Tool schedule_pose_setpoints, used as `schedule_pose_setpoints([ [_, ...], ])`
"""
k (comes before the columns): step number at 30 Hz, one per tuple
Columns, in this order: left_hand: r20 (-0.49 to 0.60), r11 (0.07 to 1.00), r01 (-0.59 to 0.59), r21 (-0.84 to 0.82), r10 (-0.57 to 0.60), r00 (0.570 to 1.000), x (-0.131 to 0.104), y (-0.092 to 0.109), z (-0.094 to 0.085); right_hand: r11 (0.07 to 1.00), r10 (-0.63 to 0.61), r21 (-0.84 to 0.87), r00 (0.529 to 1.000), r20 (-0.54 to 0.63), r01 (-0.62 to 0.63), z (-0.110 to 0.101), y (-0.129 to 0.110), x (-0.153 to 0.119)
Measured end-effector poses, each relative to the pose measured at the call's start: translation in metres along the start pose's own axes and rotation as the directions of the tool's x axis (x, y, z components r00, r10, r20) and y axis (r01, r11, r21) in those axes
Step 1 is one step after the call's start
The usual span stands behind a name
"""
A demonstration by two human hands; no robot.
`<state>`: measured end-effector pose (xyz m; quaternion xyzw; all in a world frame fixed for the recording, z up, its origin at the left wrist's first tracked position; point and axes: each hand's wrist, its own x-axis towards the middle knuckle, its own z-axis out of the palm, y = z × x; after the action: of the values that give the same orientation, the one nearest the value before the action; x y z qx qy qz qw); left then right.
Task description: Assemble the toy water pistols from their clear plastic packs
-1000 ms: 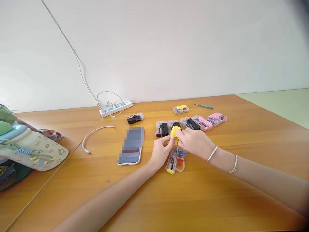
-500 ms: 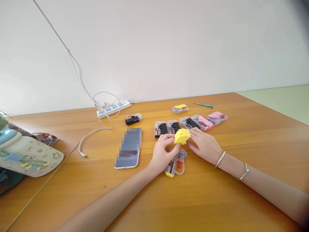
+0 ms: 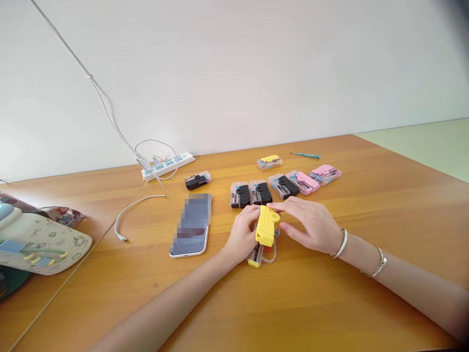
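My left hand (image 3: 244,233) is closed round the left side of a yellow plastic water gun casing (image 3: 266,225), its round boss facing up. My right hand (image 3: 311,222) is at the casing's right side, fingertips at its far end and thumb apart from the fingers. Partly hidden under the casing, a clear mini water gun part (image 3: 255,256) with a yellow end lies on the table; a clear tube and a bit of red show beside it.
Beyond my hands lie several clear-and-black mini water guns (image 3: 240,194), two pink ones (image 3: 307,182) and a yellow one (image 3: 270,162). A teal screwdriver (image 3: 306,155) rests at the back. Leftward are a phone (image 3: 190,230), a power strip (image 3: 168,166), a white cable (image 3: 120,215) and a patterned bottle (image 3: 54,242).
The yellow casing has been turned, so its face with the round boss now shows, and lowered toward me. My right fingers have spread from the thumb. The view has shifted slightly.
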<state>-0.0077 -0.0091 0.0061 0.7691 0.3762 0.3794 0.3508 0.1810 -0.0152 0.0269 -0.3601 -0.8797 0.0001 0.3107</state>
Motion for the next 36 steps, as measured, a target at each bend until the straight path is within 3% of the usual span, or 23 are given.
schedule_pose_setpoints([
  [10,0.042,0.987,-0.027,0.158,0.021,0.999,-0.001,0.008,0.001,0.999,-0.002,-0.052,0.998,-0.062,-0.001,0.002,0.004,-0.001],
  [15,0.108,0.993,-0.097,0.073,0.089,0.99,-0.001,0.011,-0.003,0.999,-0.053,-0.002,0.996,-0.069,0.053,0.001,0.007,-0.001],
  [19,0.097,0.995,-0.103,0.02,0.1,0.99,-0.001,0.009,-0.004,0.994,-0.11,0.004,0.989,-0.098,0.111,0.001,0.005,0.0],
  [25,0.051,0.999,-0.023,0.026,0.022,0.998,-0.001,0.005,0.0,0.995,-0.051,-0.094,0.991,-0.126,0.039,0.01,-0.003,-0.004],
  [36,0.032,0.999,-0.041,0.02,0.041,0.999,-0.002,0.006,0.0,0.939,-0.012,-0.343,0.996,-0.084,-0.018,0.006,-0.023,-0.001],
])
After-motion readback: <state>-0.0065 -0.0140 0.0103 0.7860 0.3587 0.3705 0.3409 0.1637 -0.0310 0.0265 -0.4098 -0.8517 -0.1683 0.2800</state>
